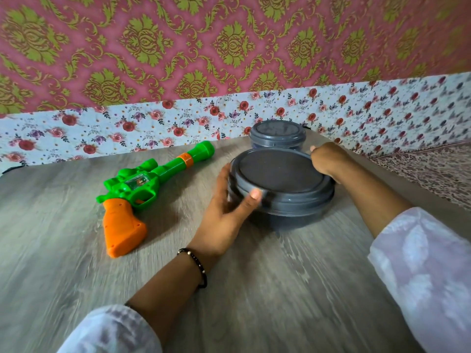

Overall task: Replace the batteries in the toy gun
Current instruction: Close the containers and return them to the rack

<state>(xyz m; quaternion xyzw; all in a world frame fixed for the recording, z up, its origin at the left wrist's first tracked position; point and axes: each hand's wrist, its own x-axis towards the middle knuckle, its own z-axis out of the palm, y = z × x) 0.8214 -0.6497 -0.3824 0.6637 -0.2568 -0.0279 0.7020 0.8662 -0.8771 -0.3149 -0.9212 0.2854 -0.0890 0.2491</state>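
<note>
Only the head view was given, and it looked down over a grey wood-grain table set against a flowered wall. Both hands were on the big tub, a round grey container with its lid on, standing near the table's middle. The left hand cupped the tub's near-left side, its fingers curved round the wall and the thumb pressed up against the lid's rim. That thumb placement read as a try at prying the lid up, or at least steadying the tub for it. The right hand reached over to the far-right edge and curled on the rim there; its fingertips were hidden behind the tub, so how firmly it held could not be told. With a hand on each side, the tub was braced against sliding while the lid was worked.

Just behind it, touching or nearly so, stood a small tub, also grey and lidded. What either tub held could not be seen; fresh batteries or a tool were a fair guess, given the task.

The gun, green with an orange grip, lay flat on its side to the left, well clear of both hands, muzzle pointing away toward the wall. It seemed parked there, within easy reach, and no battery cover showed open.
</note>
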